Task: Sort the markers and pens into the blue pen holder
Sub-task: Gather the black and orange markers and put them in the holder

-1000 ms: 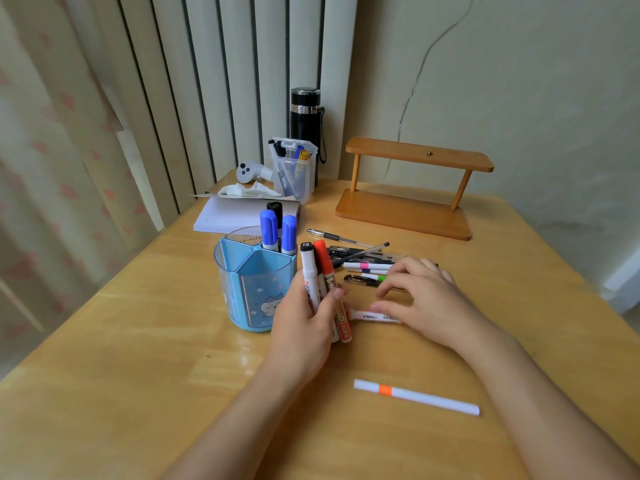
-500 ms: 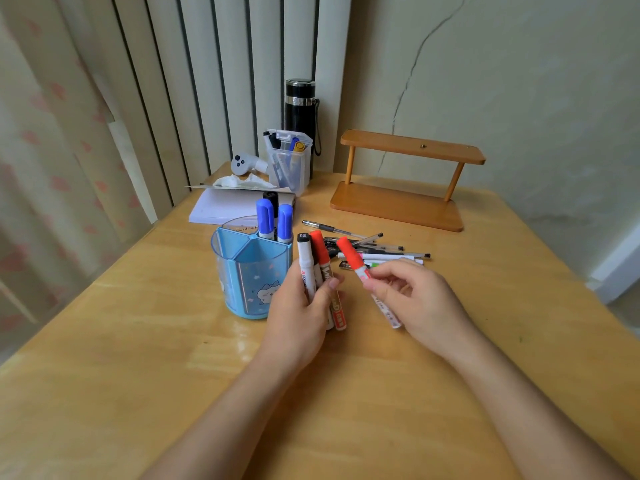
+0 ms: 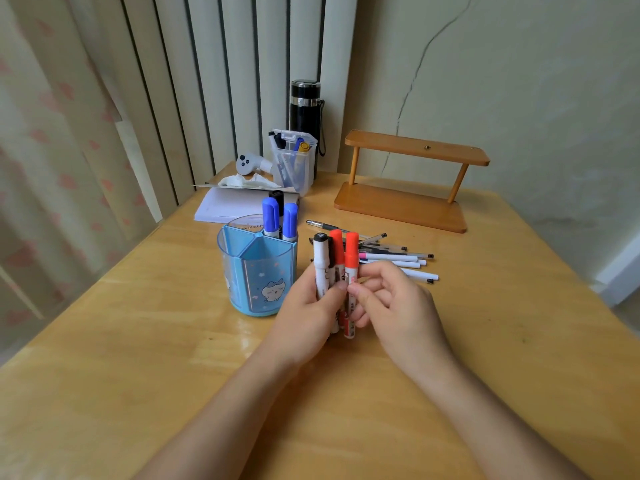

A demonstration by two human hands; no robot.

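Note:
The blue pen holder (image 3: 258, 271) stands left of centre on the wooden table, with two blue-capped markers (image 3: 278, 218) and a black-capped one upright in its back compartment. My left hand (image 3: 306, 308) grips an upright bunch of markers (image 3: 327, 261) just right of the holder: black-capped and red-capped ones. My right hand (image 3: 391, 303) pinches a red-capped marker (image 3: 350, 271) and presses it against that bunch. A loose pile of pens (image 3: 394, 258) lies on the table behind my hands.
A wooden two-tier stand (image 3: 405, 181) sits at the back right. At the back left are a clear plastic box with pens (image 3: 294, 161), a black flask (image 3: 304, 105), a white controller (image 3: 247, 163) and a paper stack (image 3: 230, 204) with a tissue.
My right hand picked a red-capped marker off the table, lifted it and brought it left against the bunch in my left hand. The view shifted, hiding the orange-banded pen at the front.

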